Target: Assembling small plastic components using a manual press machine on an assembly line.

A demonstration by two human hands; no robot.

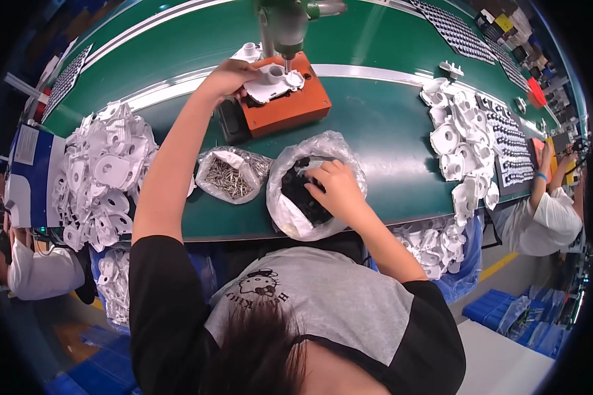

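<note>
My left hand [232, 79] grips the left edge of a white plastic housing part [270, 84], which lies on an orange block fixture [293, 113]. Over the part's right side stands the bit of a green power screwdriver [288, 33], pointing down. My right hand [339, 189] is inside the mouth of a clear plastic bag [290, 222]. Its fingers bend around something among the small black parts [301, 197]; what they hold is hidden. Left of that bag, a smaller bag holds metal screws [227, 181].
White housing parts are heaped at the left [109, 168] and right [451, 135] of the green bench [395, 174]. A black box [233, 122] sits beside the fixture. Trays of small dark parts [512, 148] lie at the far right. A co-worker [540, 217] sits right, another [43, 270] left.
</note>
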